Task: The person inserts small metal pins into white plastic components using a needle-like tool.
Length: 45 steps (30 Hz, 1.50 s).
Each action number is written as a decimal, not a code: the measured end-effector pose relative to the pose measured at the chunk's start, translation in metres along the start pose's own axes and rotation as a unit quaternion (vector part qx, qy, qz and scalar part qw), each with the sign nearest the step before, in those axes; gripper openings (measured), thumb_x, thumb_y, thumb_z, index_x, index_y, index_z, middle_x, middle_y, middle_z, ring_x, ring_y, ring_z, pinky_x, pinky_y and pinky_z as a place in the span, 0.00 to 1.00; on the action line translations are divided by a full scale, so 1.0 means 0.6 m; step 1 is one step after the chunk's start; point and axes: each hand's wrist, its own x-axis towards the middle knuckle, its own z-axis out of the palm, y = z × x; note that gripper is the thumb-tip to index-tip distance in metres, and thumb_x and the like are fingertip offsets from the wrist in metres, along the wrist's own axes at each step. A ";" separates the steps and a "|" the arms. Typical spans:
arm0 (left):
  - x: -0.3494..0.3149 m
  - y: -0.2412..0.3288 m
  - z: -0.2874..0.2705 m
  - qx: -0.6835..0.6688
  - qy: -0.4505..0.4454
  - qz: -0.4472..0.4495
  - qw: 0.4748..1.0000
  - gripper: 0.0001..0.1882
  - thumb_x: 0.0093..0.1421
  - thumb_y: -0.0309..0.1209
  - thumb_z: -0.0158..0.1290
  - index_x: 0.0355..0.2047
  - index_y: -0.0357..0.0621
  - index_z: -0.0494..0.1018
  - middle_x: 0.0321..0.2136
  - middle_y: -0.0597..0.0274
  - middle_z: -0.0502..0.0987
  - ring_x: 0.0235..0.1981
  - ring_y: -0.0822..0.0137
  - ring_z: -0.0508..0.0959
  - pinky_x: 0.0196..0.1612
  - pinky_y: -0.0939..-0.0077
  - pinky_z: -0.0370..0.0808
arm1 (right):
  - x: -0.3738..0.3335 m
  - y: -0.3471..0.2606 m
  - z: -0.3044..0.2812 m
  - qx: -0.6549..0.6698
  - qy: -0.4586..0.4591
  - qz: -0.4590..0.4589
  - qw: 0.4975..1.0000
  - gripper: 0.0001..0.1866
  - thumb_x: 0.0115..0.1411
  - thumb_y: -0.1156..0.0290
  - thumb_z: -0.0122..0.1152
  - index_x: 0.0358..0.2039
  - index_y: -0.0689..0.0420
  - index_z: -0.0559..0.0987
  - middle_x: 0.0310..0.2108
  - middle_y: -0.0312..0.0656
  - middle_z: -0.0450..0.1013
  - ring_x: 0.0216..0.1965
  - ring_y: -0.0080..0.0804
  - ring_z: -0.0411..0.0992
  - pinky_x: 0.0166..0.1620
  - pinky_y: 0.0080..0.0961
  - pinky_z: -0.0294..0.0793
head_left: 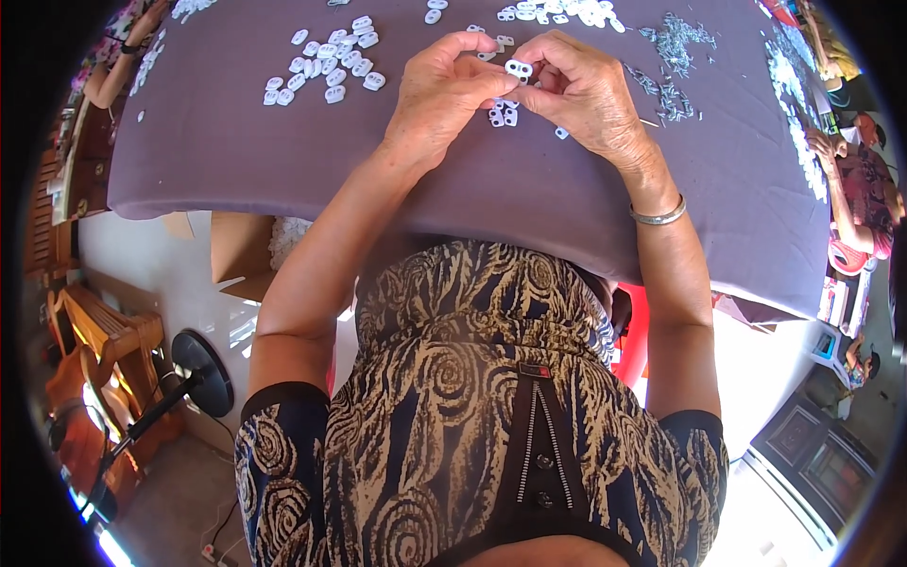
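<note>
Above the table, a small white plastic piece with two dark holes (519, 69) is pinched between the fingertips of my right hand (590, 90). My left hand (430, 99) meets it from the other side, its thumb touching the piece and its index finger curled above. Whether anything else small is between the fingers is hidden. Just beneath my hands lie several similar white two-hole pieces (504, 115). Left of my left hand, a loose group of white oval pieces (333, 64) is spread on the cloth.
The table has a purple-grey cloth (236, 161). Small metal parts, seemingly screws or pins (678, 42), are heaped at right. More white pieces (567, 11) lie at the far side. Other people's arms (111, 85) reach the table's left and right edges. An open cardboard box (238, 248) stands below.
</note>
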 end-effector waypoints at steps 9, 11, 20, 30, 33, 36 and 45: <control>0.001 0.028 -0.003 0.041 -0.024 0.005 0.999 0.17 0.56 0.26 0.59 0.45 0.36 0.71 0.27 0.62 0.78 0.25 0.76 0.74 0.29 0.82 0.72 | 0.000 0.006 0.005 0.033 0.036 -0.045 0.998 0.16 0.46 0.82 0.70 0.36 0.58 0.78 0.30 0.30 0.73 0.22 0.13 0.65 0.25 0.13 0.69; 0.003 0.016 0.000 0.044 -0.020 0.030 0.998 0.16 0.56 0.26 0.59 0.44 0.36 0.71 0.26 0.62 0.78 0.25 0.76 0.74 0.29 0.82 0.72 | 0.000 0.001 0.005 0.026 0.032 -0.046 0.998 0.16 0.46 0.82 0.70 0.37 0.58 0.78 0.30 0.30 0.73 0.22 0.14 0.66 0.25 0.13 0.69; 0.004 -0.013 0.011 0.024 0.003 0.073 0.997 0.13 0.58 0.22 0.56 0.43 0.35 0.72 0.25 0.62 0.77 0.26 0.78 0.74 0.29 0.83 0.74 | -0.002 -0.002 0.007 -0.009 0.021 -0.059 0.998 0.16 0.47 0.79 0.69 0.38 0.57 0.77 0.29 0.33 0.72 0.21 0.18 0.66 0.25 0.17 0.70; -0.004 -0.020 0.010 -0.012 -0.036 0.039 0.999 0.12 0.59 0.23 0.52 0.44 0.41 0.75 0.25 0.70 0.74 0.29 0.78 0.73 0.34 0.80 0.72 | -0.010 0.021 0.017 -0.147 -0.054 -0.112 0.981 0.17 0.56 0.59 0.62 0.32 0.61 0.72 0.30 0.46 0.74 0.30 0.45 0.75 0.31 0.36 0.76; -0.007 -0.020 0.014 -0.065 -0.025 0.016 0.997 0.12 0.58 0.23 0.51 0.43 0.42 0.76 0.25 0.71 0.74 0.29 0.78 0.74 0.34 0.79 0.72 | -0.011 0.018 0.021 -0.172 -0.055 -0.115 0.977 0.17 0.58 0.59 0.60 0.31 0.62 0.71 0.25 0.47 0.74 0.28 0.46 0.75 0.30 0.37 0.76; -0.009 -0.022 0.014 -0.059 -0.013 0.011 0.998 0.12 0.58 0.24 0.50 0.43 0.42 0.76 0.24 0.72 0.73 0.29 0.78 0.74 0.34 0.79 0.71 | -0.015 0.012 0.023 -0.143 -0.067 -0.068 0.985 0.16 0.60 0.60 0.59 0.29 0.62 0.71 0.25 0.49 0.72 0.29 0.50 0.73 0.33 0.38 0.74; -0.007 0.001 0.027 -0.034 0.064 0.045 0.996 0.09 0.55 0.22 0.52 0.36 0.40 0.77 0.20 0.68 0.71 0.24 0.77 0.71 0.30 0.80 0.69 | -0.008 -0.010 0.010 -0.168 -0.019 -0.069 0.983 0.15 0.57 0.60 0.62 0.34 0.60 0.75 0.23 0.46 0.72 0.26 0.43 0.73 0.30 0.33 0.74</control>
